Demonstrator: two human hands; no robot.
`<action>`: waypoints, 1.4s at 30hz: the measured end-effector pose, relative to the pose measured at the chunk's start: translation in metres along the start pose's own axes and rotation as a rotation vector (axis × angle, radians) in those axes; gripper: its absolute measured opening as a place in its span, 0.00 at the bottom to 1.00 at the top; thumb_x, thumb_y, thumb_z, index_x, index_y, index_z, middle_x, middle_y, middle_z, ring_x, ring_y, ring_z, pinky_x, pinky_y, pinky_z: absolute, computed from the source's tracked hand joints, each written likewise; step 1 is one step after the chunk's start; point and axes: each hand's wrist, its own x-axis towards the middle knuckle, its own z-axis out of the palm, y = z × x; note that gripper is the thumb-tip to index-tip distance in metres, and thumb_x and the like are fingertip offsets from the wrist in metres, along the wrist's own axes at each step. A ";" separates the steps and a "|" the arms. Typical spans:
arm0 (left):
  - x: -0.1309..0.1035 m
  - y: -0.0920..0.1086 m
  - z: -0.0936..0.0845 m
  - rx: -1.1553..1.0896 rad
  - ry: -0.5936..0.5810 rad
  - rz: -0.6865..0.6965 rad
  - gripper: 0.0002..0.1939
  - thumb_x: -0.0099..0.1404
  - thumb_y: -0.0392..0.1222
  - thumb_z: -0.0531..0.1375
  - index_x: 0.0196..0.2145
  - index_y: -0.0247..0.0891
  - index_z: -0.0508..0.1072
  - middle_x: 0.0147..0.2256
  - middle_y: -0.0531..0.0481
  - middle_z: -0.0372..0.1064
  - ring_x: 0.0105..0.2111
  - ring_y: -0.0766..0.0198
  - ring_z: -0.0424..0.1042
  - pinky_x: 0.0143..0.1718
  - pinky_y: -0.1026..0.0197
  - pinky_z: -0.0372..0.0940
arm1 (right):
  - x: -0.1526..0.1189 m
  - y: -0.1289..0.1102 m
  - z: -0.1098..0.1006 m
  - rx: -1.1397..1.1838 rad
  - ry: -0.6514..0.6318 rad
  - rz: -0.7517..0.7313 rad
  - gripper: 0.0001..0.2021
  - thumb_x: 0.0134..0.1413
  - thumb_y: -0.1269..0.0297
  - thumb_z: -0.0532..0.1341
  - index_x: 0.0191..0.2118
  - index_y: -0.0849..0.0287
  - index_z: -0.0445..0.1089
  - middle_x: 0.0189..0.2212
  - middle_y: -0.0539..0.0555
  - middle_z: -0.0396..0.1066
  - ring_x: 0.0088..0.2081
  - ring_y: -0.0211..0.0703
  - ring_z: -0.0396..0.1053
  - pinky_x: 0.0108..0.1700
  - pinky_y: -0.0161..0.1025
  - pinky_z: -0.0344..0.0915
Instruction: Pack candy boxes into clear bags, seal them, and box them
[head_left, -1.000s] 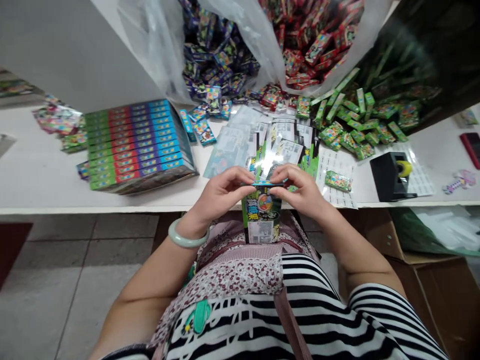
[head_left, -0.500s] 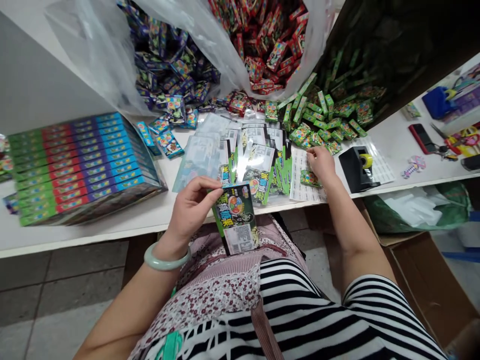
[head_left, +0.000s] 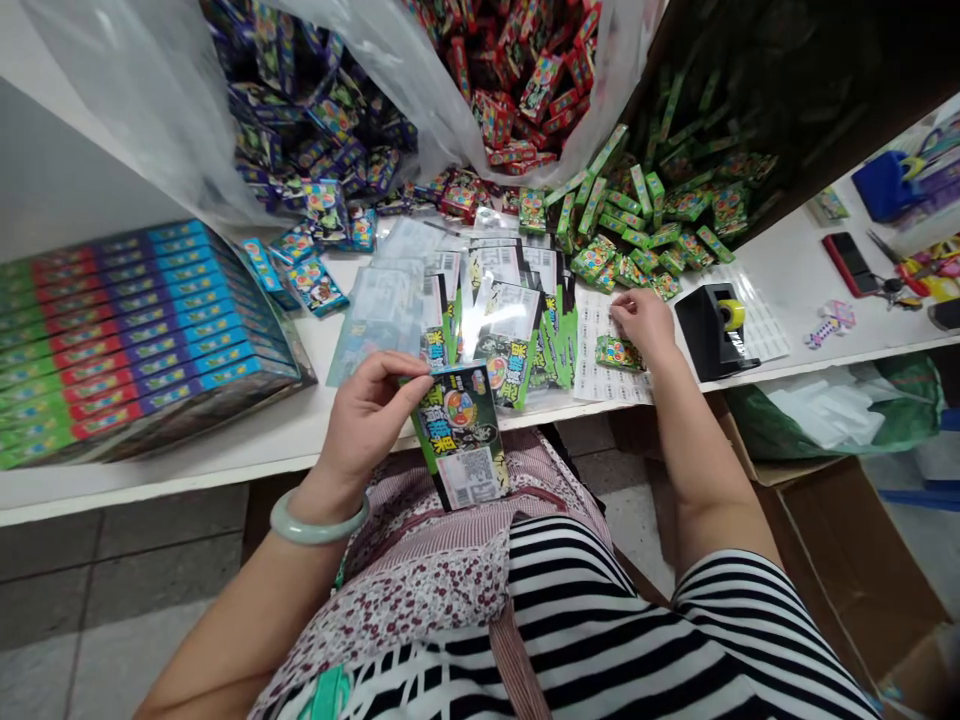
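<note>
- One left hand [head_left: 367, 420], lower centre of the frame, pinches one black-and-green printed packet [head_left: 461, 435] by its upper-left corner; the packet hangs tilted just in front of the bench [head_left: 225, 465].
- One right hand [head_left: 643, 318], right of centre, has its thumb and fingertips drawn together over one label sheet [head_left: 589, 345]; whether they grip a label, I cannot tell.
- One green candy box [head_left: 619, 352] lies on that sheet, just below the right hand.
- One tape dispenser [head_left: 701, 340] with one yellow tape roll [head_left: 732, 315] stands to its right.
- Two clear plastic bags at the top: purple candy boxes [head_left: 307, 120] in the left, red candy boxes [head_left: 525, 90] in the right, too many to count.
- One heap of green candy boxes [head_left: 652, 225], upper right of centre, uncounted.
- Several more printed packets [head_left: 514, 360] overlap mid-frame.
- One box stack [head_left: 142, 340], far left, shows four colour bands.
</note>
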 end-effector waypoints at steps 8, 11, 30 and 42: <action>-0.002 0.010 0.013 0.019 -0.062 0.058 0.07 0.66 0.45 0.64 0.36 0.40 0.71 0.35 0.51 0.71 0.37 0.64 0.72 0.40 0.60 0.68 | -0.058 -0.082 -0.046 0.661 -0.319 -0.287 0.08 0.53 0.59 0.64 0.30 0.55 0.67 0.31 0.50 0.68 0.35 0.40 0.66 0.42 0.40 0.64; -0.003 0.015 0.017 0.023 -0.108 0.068 0.07 0.68 0.45 0.61 0.36 0.40 0.70 0.34 0.51 0.70 0.36 0.65 0.70 0.40 0.60 0.67 | -0.085 -0.147 -0.052 0.601 -0.608 -0.552 0.12 0.57 0.54 0.63 0.29 0.56 0.68 0.35 0.53 0.71 0.39 0.41 0.68 0.46 0.41 0.64; -0.008 0.011 0.018 -0.038 -0.031 0.075 0.11 0.66 0.48 0.64 0.36 0.40 0.67 0.33 0.53 0.67 0.35 0.66 0.67 0.39 0.60 0.64 | -0.090 -0.222 -0.017 0.212 -0.791 -0.467 0.14 0.53 0.53 0.65 0.26 0.58 0.70 0.20 0.48 0.65 0.25 0.35 0.58 0.28 0.37 0.53; -0.025 0.005 0.027 -0.194 -0.051 -0.030 0.18 0.62 0.42 0.67 0.46 0.40 0.65 0.41 0.49 0.69 0.41 0.63 0.71 0.43 0.59 0.68 | -0.081 -0.210 0.005 0.675 -1.206 0.124 0.20 0.29 0.55 0.76 0.27 0.57 0.70 0.23 0.47 0.69 0.26 0.37 0.67 0.29 0.35 0.64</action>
